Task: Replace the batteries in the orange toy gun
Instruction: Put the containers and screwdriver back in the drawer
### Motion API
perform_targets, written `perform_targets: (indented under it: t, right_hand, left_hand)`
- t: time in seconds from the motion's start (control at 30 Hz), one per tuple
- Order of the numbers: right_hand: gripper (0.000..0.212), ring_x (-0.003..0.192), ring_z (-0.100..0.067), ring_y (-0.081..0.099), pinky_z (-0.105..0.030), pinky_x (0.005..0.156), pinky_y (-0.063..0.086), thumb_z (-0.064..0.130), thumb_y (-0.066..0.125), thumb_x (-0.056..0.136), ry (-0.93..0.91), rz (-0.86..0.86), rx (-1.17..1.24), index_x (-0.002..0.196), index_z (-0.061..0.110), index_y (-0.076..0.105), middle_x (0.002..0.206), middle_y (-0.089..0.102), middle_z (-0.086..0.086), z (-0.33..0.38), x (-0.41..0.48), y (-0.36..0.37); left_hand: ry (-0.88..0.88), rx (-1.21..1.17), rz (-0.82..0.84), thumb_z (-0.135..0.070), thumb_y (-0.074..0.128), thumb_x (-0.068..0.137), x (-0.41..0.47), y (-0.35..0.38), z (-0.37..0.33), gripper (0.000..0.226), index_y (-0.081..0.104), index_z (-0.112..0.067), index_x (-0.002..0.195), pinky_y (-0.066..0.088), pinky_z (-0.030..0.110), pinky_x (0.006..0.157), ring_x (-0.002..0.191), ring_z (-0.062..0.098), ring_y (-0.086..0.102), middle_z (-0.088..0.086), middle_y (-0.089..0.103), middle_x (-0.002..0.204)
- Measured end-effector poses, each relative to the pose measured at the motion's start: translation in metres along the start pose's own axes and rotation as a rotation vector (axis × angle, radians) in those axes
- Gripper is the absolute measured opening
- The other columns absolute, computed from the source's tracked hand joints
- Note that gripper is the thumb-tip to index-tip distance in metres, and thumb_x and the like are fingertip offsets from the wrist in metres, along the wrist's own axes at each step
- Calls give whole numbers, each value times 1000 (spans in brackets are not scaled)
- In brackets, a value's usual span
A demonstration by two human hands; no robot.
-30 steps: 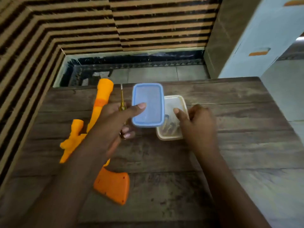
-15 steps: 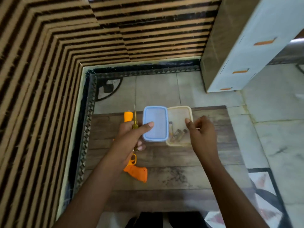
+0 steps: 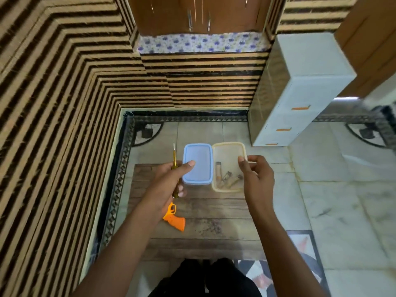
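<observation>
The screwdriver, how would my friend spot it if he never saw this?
Find the wooden table in the middle, then the left hand above it. The screwdriver is the thin stick poking up from that hand, just left of the blue lid. It is yellow and skinny with a pale tip, unlike the flat lid.

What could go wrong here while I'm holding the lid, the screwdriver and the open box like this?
1. The right hand pinches the open container by one rim only. If it tips, the batteries lying loose inside may spill onto the floor.
2. The left hand holds the blue lid and the screwdriver together. Either could slip, perhaps onto the orange toy gun below.
</observation>
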State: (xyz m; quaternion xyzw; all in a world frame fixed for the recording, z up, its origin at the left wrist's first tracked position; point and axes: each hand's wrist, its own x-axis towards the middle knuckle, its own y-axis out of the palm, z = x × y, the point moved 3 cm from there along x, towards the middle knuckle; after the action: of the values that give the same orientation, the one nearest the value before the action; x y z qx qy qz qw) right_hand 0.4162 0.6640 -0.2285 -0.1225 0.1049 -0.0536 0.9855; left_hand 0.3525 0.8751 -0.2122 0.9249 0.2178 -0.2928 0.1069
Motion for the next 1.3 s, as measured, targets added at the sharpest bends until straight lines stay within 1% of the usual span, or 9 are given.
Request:
perform_targets:
  t: [0.1, 0.3, 0.4, 0.5, 0.6, 0.77, 0.9, 1.13, 1.3]
  right_hand:
    - [20, 84, -16, 71, -28, 68, 52, 35, 65, 100, 12, -36, 14, 104, 15, 67, 91, 73, -4, 13, -10, -9]
    - [22, 84, -23, 73, -41, 73, 57, 40, 66, 98, 62, -171, 114, 99, 18, 69, 87, 75, -4, 30, -24, -41]
    - [22, 84, -27, 74, -48, 74, 60, 42, 66, 96, 53, -229, 139, 96, 20, 68, 88, 76, -6, 31, -27, -61]
    - [17, 88, -22, 75, -44, 73, 64, 39, 65, 99, 59, -253, 144, 97, 23, 68, 93, 76, -3, 32, -28, -82]
    - [16, 85, -22, 74, -41, 71, 60, 37, 66, 99, 60, -312, 191, 96, 21, 69, 91, 76, -4, 32, -26, -115]
    - [17, 80, -22, 74, -41, 70, 59, 34, 68, 98, 65, -404, 255, 95, 17, 70, 88, 76, -6, 23, -11, -190]
    - [22, 80, -27, 74, -48, 71, 61, 39, 69, 94, 59, -453, 291, 93, 17, 70, 87, 76, -7, 6, 11, -271]
    - [17, 75, -24, 72, -38, 67, 56, 35, 72, 94, 40, -510, 303, 89, 19, 69, 83, 75, -8, -33, 54, -445]
    - [16, 71, -14, 68, -29, 64, 50, 30, 72, 96, 65, -572, 322, 91, 15, 69, 84, 74, -4, -44, 62, -535]
  left_hand:
    - [4, -7, 13, -24, 79, 92, -11, 6, -12, 21, 69, -6, 99, 32, 25, 45, 50, 14, 40, 12, 45, 91]
    - [9, 12, 69, -20, 78, 93, -30, 23, -34, 17, 63, -13, 88, 30, 28, 51, 52, 14, 39, 3, 42, 75]
    - [23, 47, 113, -21, 79, 92, -31, 38, -36, 18, 63, -11, 91, 31, 29, 52, 52, 15, 39, 3, 41, 75]
    - [31, 104, 151, -23, 78, 93, -29, 59, -38, 18, 64, -11, 92, 32, 26, 47, 50, 15, 40, 4, 39, 74]
    - [47, 177, 221, -25, 78, 93, -30, 95, -39, 18, 66, -11, 92, 35, 24, 43, 49, 14, 42, 6, 40, 75]
    - [68, 265, 318, -28, 77, 93, -38, 178, -32, 21, 71, -8, 98, 37, 25, 44, 56, 15, 46, 5, 57, 75]
    - [65, 292, 361, -28, 77, 92, -52, 265, -16, 21, 72, -8, 99, 38, 24, 43, 55, 12, 47, -3, 62, 63]
    - [36, 294, 405, -22, 77, 93, -97, 450, 34, 16, 69, -9, 92, 36, 22, 40, 52, 12, 42, 4, 55, 69]
    - [-25, 279, 445, -20, 76, 94, -122, 542, 57, 12, 70, -10, 97, 34, 20, 40, 51, 11, 39, -2, 58, 62]
